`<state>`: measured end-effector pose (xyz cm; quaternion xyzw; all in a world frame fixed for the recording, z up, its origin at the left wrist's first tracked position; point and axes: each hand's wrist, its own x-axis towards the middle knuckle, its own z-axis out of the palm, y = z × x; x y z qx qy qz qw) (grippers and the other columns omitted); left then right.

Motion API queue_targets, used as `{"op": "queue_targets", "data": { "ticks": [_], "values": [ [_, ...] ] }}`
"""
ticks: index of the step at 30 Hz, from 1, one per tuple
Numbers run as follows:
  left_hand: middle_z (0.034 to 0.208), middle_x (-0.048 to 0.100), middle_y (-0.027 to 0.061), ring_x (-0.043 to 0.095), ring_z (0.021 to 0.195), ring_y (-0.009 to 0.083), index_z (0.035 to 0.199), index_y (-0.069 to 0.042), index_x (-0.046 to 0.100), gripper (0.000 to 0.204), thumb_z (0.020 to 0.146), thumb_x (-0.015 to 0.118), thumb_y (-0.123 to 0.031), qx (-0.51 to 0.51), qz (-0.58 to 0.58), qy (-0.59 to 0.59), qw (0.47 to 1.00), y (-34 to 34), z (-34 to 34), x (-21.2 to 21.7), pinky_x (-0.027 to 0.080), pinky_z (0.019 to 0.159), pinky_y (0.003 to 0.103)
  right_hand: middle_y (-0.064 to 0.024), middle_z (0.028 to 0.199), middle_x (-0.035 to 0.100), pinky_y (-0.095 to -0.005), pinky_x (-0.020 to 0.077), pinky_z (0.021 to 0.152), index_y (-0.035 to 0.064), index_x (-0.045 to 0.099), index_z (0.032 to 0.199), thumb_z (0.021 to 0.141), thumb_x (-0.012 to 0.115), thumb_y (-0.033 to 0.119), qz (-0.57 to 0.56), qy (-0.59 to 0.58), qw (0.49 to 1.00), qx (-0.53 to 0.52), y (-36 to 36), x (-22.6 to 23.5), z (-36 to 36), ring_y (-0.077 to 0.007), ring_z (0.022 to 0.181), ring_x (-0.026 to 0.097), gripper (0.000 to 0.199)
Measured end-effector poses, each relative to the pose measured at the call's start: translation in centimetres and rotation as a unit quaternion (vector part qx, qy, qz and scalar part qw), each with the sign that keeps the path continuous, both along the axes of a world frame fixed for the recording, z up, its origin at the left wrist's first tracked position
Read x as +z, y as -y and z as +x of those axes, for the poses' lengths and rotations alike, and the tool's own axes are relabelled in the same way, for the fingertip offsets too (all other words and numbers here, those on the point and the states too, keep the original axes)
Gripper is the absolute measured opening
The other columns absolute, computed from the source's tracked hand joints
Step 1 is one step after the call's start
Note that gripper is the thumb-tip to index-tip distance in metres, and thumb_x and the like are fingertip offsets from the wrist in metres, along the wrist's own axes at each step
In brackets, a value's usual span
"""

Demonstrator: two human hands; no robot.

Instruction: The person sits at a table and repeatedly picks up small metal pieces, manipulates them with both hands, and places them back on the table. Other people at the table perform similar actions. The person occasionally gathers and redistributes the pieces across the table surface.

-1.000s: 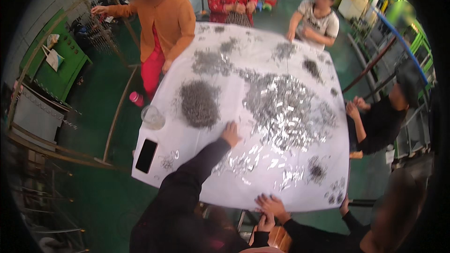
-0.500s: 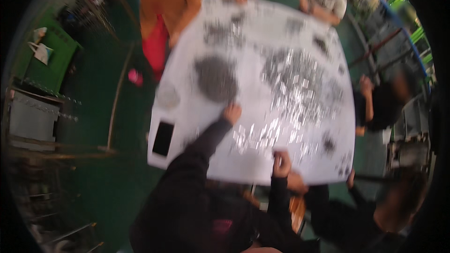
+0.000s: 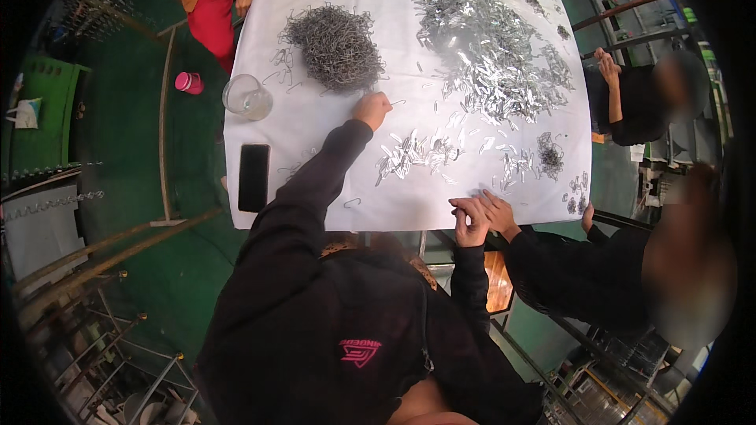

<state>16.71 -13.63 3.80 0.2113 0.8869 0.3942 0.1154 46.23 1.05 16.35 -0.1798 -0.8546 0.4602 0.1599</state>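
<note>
My left hand (image 3: 372, 110) is closed just below a heaped pile of thin wire hooks (image 3: 341, 51) on the white-covered table (image 3: 315, 122). A bent wire hook (image 3: 398, 102) sticks out at its fingertips. Closer to the table's near edge, my right hand (image 3: 470, 220) is closed in a pinch; what its fingers hold, if anything, is too small to make out. Beside it is a co-worker's hand (image 3: 501, 216), on the right. A small scatter of shiny flat metal pieces (image 3: 417, 156) lies between my two hands. One loose wire hook (image 3: 352, 203) lies near the front edge.
A larger spread of shiny metal pieces (image 3: 492, 55) covers the table's right half. A black phone (image 3: 253, 178) and a clear glass jar (image 3: 247, 98) are at the left. Small dark piles (image 3: 550, 154) lie at right. People stand around; a pink cup (image 3: 188, 83) is off the table's left side.
The view has tilted, so the table appears higher and sharper. My left hand stays near the wire hook pile. The co-worker's hand has come forward beside my right hand.
</note>
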Motion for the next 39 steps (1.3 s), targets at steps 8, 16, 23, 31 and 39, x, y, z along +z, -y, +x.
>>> {"op": "queue_targets", "data": {
  "ticks": [8,16,23,31,39],
  "values": [
    [0.076,0.069,0.0140,0.068,0.072,0.0295,0.086,-0.005,0.072,0.018,0.078,0.069,-0.021,0.048,0.055,0.078,0.994,6.4,6.1,7.2,0.052,0.067,0.034,-0.0200,0.122,0.058,-0.0246,0.0512,0.062,-0.0011,0.065,0.096,0.089,0.049,-0.004,0.010,-0.046,0.997,0.053,-4.1,-2.0,2.7,-0.0156,0.080,0.062,0.018],
    [0.072,0.068,0.0119,0.065,0.067,0.0152,0.088,-0.001,0.070,0.025,0.079,0.071,-0.024,0.217,-0.086,0.035,0.972,21.1,13.2,14.4,0.049,0.064,0.028,-0.0105,0.088,0.064,-0.0250,0.0506,0.064,-0.0025,0.066,0.092,0.082,0.049,-0.012,-0.052,-0.019,0.994,0.094,-5.0,-2.8,1.2,-0.0160,0.071,0.060,0.022],
    [0.078,0.070,0.0128,0.068,0.073,0.0215,0.087,-0.001,0.071,0.022,0.080,0.068,-0.022,0.179,-0.107,0.125,0.970,22.1,20.7,11.1,0.051,0.068,0.032,-0.0100,0.087,0.063,-0.0261,0.0505,0.064,0.0005,0.067,0.093,0.080,0.049,-0.011,-0.019,0.024,0.991,0.129,-7.1,-2.1,0.0,-0.0167,0.076,0.062,0.026],
    [0.079,0.067,0.0177,0.064,0.074,0.0357,0.082,-0.006,0.072,0.015,0.079,0.065,-0.018,0.140,-0.118,0.174,0.967,14.0,21.6,5.3,0.050,0.067,0.043,-0.0093,0.086,0.064,-0.0258,0.0491,0.066,0.0018,0.068,0.092,0.077,0.049,-0.013,-0.007,0.060,0.993,0.100,-5.9,-1.7,0.6,-0.0163,0.074,0.062,0.028],
    [0.085,0.068,0.0163,0.065,0.080,0.0334,0.093,-0.004,0.070,0.016,0.083,0.064,-0.015,0.166,-0.099,0.080,0.978,17.2,16.0,8.6,0.051,0.071,0.038,-0.0062,0.087,0.063,-0.0260,0.0491,0.069,0.0063,0.061,0.116,0.089,0.052,-0.003,-0.104,0.111,0.988,0.003,-3.6,-0.5,0.2,-0.0136,0.074,0.060,0.030]
  ]
}}
